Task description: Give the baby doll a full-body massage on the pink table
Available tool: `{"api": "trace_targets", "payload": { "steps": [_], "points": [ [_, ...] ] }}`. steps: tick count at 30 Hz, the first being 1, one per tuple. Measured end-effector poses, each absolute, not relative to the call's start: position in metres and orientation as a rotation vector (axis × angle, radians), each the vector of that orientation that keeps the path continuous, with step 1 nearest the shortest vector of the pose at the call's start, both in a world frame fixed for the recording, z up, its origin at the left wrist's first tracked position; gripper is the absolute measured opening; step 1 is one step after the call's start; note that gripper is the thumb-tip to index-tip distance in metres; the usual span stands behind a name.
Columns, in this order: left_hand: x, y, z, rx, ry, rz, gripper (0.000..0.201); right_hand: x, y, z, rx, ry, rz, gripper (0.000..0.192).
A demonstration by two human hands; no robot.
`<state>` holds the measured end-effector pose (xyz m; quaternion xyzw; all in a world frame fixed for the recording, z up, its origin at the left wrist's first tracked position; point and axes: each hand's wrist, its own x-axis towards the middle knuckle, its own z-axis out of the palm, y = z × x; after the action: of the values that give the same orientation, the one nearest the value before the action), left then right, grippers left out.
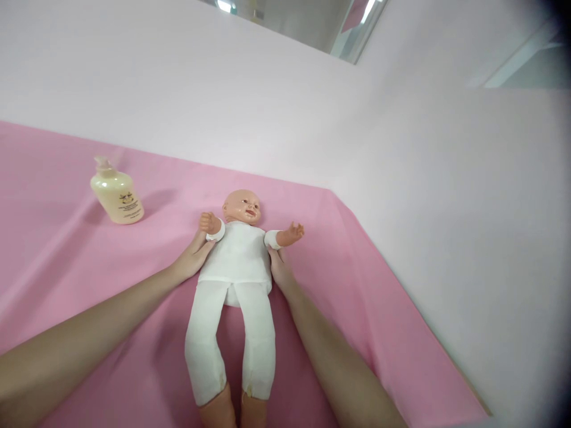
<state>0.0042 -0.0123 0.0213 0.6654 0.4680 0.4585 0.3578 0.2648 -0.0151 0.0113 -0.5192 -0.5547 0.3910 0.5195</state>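
Observation:
A baby doll [236, 255] in a white bodysuit and white leggings lies on its back on a pink sheet [66, 279], head away from me, arms spread. My left hand [193, 257] presses against the doll's side under its right arm. On the other side, my right hand [280, 267] grips the torso just below the doll's left arm. Both hands hold the doll's trunk, and the fingers are partly hidden behind its body.
A cream lotion bottle with a pump [116, 195] stands on the sheet at the far left. A pale pink wall [285, 107] runs behind the sheet and along its right edge. A mirror or window strip [312, 24] shows at the top.

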Motion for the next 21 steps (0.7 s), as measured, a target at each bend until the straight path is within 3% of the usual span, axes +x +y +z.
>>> {"api": "trace_targets", "payload": {
  "steps": [21],
  "points": [
    [0.006, -0.014, 0.025, 1.829, 1.211, 1.147, 0.050, 0.262, -0.022, 0.024, -1.251, -1.452, 0.894, 0.053]
  ]
}}
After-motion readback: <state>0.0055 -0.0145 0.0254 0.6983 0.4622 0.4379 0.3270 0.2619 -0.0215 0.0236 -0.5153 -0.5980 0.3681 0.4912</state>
